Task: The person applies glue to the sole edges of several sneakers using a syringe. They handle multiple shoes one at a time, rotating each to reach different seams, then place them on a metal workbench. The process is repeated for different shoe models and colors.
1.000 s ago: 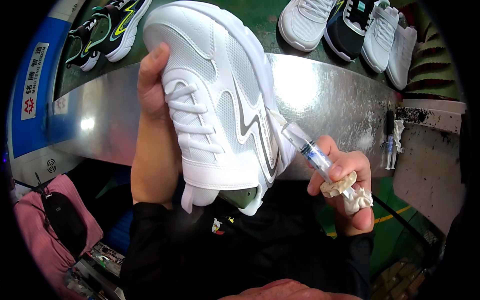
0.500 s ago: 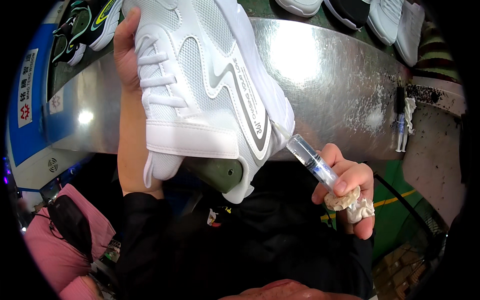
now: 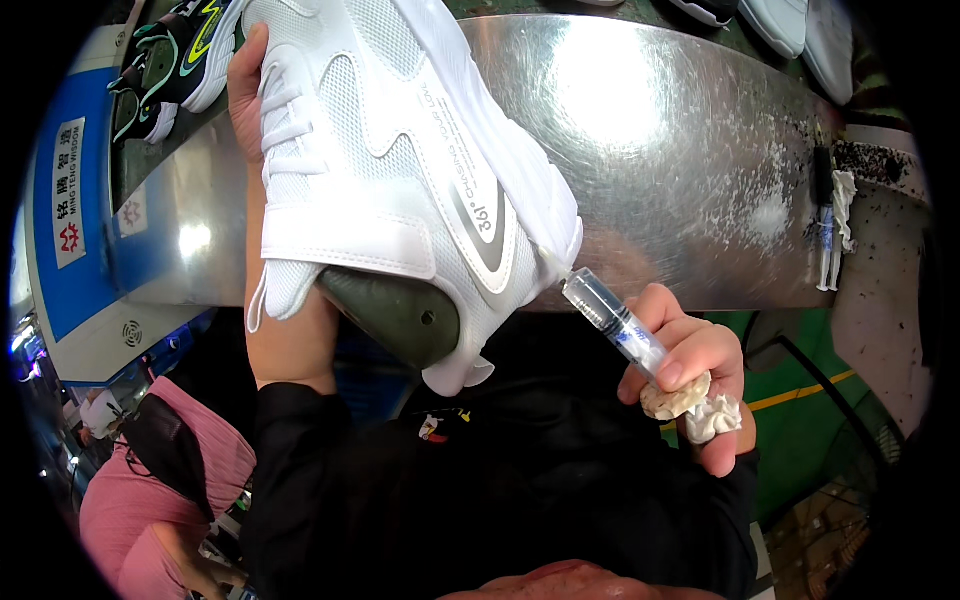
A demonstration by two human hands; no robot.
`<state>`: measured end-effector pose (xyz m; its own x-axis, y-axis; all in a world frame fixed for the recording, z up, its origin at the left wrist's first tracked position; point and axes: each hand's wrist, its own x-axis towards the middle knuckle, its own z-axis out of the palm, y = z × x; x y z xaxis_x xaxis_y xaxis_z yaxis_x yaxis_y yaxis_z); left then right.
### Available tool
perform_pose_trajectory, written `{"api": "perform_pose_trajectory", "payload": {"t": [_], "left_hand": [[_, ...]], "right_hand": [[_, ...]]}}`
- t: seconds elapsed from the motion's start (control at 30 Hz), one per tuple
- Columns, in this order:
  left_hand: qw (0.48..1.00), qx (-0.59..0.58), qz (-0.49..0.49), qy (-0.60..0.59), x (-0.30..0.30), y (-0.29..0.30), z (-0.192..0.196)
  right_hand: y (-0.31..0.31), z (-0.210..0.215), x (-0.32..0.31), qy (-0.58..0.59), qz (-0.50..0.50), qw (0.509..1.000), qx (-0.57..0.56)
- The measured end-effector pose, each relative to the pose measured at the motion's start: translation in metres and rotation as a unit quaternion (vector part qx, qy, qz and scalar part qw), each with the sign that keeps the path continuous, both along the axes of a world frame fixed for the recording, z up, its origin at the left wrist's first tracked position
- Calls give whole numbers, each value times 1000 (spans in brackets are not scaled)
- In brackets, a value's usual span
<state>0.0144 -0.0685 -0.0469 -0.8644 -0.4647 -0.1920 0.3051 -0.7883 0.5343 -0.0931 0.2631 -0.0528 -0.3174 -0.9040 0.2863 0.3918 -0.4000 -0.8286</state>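
Observation:
My left hand [image 3: 247,95] grips a white lace-up sneaker [image 3: 375,170] from its far left side, fingers partly hidden behind it. The shoe is tilted, side panel upward and heel toward me. A dark green shoe last [image 3: 395,322] fills its opening. My right hand [image 3: 712,350] is closed round a clear syringe [image 3: 612,318] with blue markings. Its thin tip meets the seam between sole and upper near the heel; exact contact is hard to tell. The same hand also holds a cream-coloured wad [image 3: 677,397] and a crumpled white tissue [image 3: 713,418] in its fingers.
Beneath the shoe lies a shiny metal table [image 3: 680,230] with white residue on it. A second syringe [image 3: 827,235] rests at its right end beside crumpled tissue [image 3: 843,200]. More shoes [image 3: 775,25] stand beyond, others [image 3: 180,65] at far left. A person in pink [image 3: 190,450] is at left.
The view has shifted a little. The shoe has moved slightly left and turned a bit, and the syringe has followed, its tip still at the heel. Both hands keep their holds.

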Motion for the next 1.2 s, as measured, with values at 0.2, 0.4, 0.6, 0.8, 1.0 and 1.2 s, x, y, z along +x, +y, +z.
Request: {"api": "perform_pose_trajectory", "payload": {"t": [0.2,0.4,0.6,0.8,1.0,1.2], "left_hand": [[996,3,-73,45,5,-3,-3],[984,-89,54,-143,22,6,9],[956,-132,87,-247,77,-2,9],[923,-211,117,-299,154,3,5],[932,-172,102,-301,199,50,13],[951,-84,46,-294,203,112,17]], "right_hand": [[9,-7,1,13,1,1000,-6],[10,-12,0,45,-11,999,3],[6,-8,3,73,-24,996,46],[-7,-9,3,125,-28,991,43],[-20,-3,10,182,-33,982,46],[-22,-2,16,193,-40,979,59]]}}
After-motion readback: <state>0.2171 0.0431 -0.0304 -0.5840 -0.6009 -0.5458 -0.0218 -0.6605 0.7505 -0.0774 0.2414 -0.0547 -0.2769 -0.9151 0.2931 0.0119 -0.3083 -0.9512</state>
